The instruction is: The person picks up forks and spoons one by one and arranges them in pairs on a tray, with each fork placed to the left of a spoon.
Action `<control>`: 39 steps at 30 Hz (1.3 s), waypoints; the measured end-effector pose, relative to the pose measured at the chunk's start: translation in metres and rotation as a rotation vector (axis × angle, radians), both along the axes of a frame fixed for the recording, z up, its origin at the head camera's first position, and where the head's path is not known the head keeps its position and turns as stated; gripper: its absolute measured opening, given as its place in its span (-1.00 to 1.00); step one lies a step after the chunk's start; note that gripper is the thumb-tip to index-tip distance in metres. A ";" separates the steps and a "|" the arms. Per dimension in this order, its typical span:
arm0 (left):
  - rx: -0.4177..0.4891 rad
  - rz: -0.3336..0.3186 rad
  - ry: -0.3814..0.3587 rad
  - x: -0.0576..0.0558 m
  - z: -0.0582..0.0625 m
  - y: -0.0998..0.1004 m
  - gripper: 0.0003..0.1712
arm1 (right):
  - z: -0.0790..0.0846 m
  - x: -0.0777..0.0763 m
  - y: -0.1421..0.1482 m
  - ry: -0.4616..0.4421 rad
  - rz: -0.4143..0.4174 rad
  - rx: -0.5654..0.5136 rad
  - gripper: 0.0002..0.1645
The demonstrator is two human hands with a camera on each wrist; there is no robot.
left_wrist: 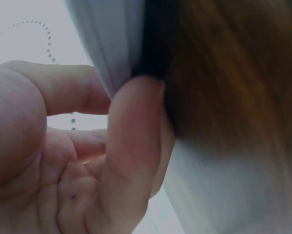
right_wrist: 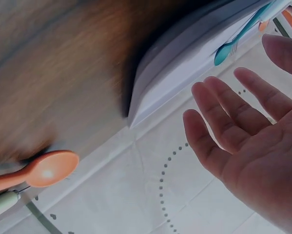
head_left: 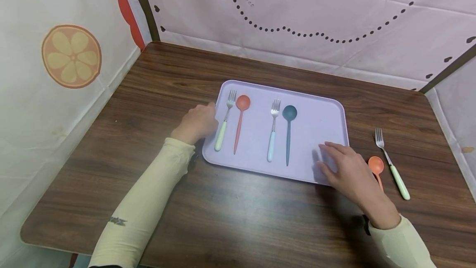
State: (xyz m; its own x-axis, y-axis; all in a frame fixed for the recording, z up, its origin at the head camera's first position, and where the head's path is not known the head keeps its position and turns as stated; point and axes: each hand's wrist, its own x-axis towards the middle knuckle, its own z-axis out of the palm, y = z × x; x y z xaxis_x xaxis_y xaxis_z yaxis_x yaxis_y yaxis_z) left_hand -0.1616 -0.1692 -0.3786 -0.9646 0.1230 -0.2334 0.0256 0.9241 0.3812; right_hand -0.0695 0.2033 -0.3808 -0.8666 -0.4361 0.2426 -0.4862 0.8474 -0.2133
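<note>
A lilac tray [head_left: 308, 129] lies on the table. On it, from left to right, are a green-handled fork [head_left: 221, 135], a red spoon [head_left: 243, 102], a blue-handled fork [head_left: 271, 146] and a dark teal spoon [head_left: 289, 113]. My left hand [head_left: 197, 123] is at the tray's left edge; the left wrist view shows its thumb and fingers pinching the rim [left_wrist: 104, 44]. Over the tray's right front corner hovers my right hand [head_left: 347, 171], its fingers spread and relaxed, holding nothing. In the right wrist view that hand [right_wrist: 258, 136] is apart from the tray wall [right_wrist: 150, 83].
Right of the tray, an orange spoon [head_left: 376, 164] and another green-handled fork [head_left: 399, 183] lie on the brown wooden table [head_left: 238, 218]. The right forearm partly hides the orange spoon's handle. Printed cloth [head_left: 334, 3] hangs behind and beside the table.
</note>
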 end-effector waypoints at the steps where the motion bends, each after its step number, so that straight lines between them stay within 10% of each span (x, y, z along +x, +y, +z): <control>1: 0.000 -0.001 0.002 0.000 0.000 0.000 -0.65 | 0.000 0.000 0.001 0.003 -0.008 0.003 -0.46; 39: -0.011 0.007 -0.015 -0.001 -0.001 -0.001 -0.60 | 0.006 0.005 0.051 -0.011 -0.211 -0.020 -0.48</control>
